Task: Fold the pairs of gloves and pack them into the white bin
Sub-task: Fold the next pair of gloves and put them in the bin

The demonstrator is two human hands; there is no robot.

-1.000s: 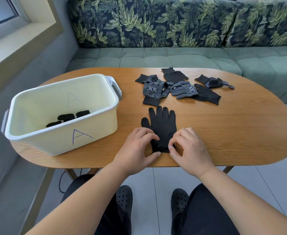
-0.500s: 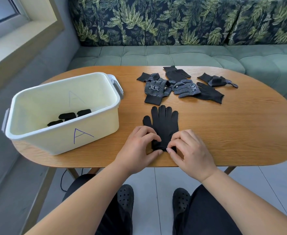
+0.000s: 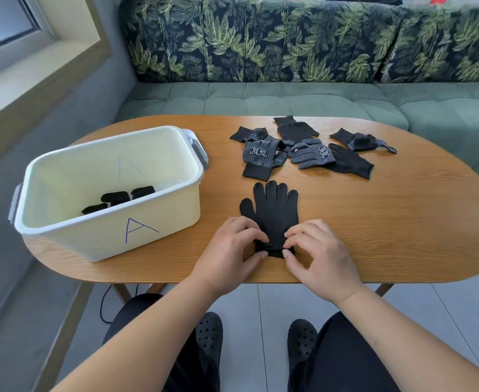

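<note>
1. Black gloves (image 3: 272,210), apparently a stacked pair, lie flat on the wooden table (image 3: 402,222) near its front edge, with the fingers pointing away from the person and the cuff nearest.
2. The left hand (image 3: 229,250) and right hand (image 3: 317,250) each pinch the cuff end with curled fingers and thumb, one at each corner.
3. The knit looks light, soft and limp, so the cuff corners seem the sensible hold for folding toward the fingertips.
4. The white bin (image 3: 111,241) stands to the left, with dark folded gloves (image 3: 119,198) already inside.
5. A heap of loose gloves (image 3: 306,154) lies farther back, just beyond the fingertips. Only the bin's wall stands between the pair and the inside of the bin.
</note>
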